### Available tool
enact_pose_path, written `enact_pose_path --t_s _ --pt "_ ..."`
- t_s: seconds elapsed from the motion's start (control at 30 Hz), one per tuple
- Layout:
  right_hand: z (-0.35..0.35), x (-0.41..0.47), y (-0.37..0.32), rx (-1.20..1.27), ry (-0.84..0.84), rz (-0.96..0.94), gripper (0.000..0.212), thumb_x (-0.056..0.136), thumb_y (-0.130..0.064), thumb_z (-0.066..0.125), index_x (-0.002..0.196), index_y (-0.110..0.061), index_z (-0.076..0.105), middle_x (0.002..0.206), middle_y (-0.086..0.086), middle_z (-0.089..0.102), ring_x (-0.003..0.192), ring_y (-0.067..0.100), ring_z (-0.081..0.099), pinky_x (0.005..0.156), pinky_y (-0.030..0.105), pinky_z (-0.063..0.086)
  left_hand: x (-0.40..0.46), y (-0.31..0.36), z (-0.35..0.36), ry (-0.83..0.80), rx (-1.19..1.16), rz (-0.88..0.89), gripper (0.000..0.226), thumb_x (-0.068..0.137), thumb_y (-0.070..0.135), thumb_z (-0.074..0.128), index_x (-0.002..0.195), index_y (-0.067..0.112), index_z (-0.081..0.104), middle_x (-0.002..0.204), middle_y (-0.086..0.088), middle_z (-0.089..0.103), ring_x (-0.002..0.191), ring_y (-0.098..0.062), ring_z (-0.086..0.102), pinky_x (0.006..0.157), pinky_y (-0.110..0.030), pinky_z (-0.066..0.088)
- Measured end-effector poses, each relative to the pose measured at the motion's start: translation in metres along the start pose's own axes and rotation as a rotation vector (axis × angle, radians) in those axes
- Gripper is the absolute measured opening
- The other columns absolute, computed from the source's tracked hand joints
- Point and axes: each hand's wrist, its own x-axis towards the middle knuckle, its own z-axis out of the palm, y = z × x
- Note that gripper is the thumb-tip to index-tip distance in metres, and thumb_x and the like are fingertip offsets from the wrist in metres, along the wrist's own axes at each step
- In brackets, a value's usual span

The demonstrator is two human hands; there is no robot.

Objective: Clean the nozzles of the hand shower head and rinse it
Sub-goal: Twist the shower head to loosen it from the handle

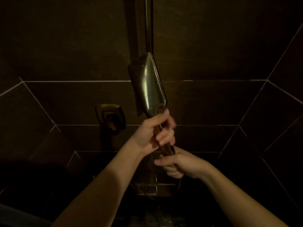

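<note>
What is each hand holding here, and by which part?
The left hand grips the hand shower head by the upper part of its handle. The right hand grips at the handle's lower end; exactly what its fingers close on is too dark to tell.

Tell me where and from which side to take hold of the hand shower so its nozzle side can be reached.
Grip the slim handle of the hand shower just below the wide flat head, coming from the left as the left hand does, fingers wrapped round it. The head is too broad to close on. The right hand steadies the handle's lower end.
</note>
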Motion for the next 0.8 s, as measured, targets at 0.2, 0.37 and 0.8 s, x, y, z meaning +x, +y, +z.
enact_pose_path --t_s 0.2,0.37,0.8 --pt "0.009 0.001 -0.002 -0.17 0.447 -0.028 0.018 0.09 -0.012 0.062 0.073 -0.011 0.058 0.046 -0.007 0.049 0.037 0.005 0.044 0.041 0.019 0.032 0.014 -0.015 0.014 0.607 -0.098 0.03 0.054 0.092 0.041 0.067 0.052 0.019 0.039 0.044 0.005 0.03 0.041 -0.012 0.027 0.047 -0.027 0.033" --pt "0.011 0.006 0.007 -0.438 0.679 0.096 0.012 0.089 -0.01 0.06 0.083 -0.018 0.066 0.068 -0.001 0.066 0.056 0.009 0.063 0.055 0.03 0.052 0.017 -0.026 0.011 0.858 -0.198 0.047 0.048 0.092 0.042 0.069 0.055 0.021 0.047 0.051 0.005 0.035 0.044 -0.011 0.032 0.052 -0.028 0.036" --pt "0.009 -0.005 0.001 0.114 0.195 0.098 0.025 0.087 -0.013 0.06 0.065 -0.016 0.048 0.05 0.001 0.035 0.037 0.012 0.028 0.04 0.027 0.013 -0.001 -0.021 0.004 0.397 -0.18 0.105 0.013 0.09 0.016 0.063 0.078 0.017 0.056 0.057 0.0 0.043 0.05 -0.013 0.044 0.051 -0.026 0.041"
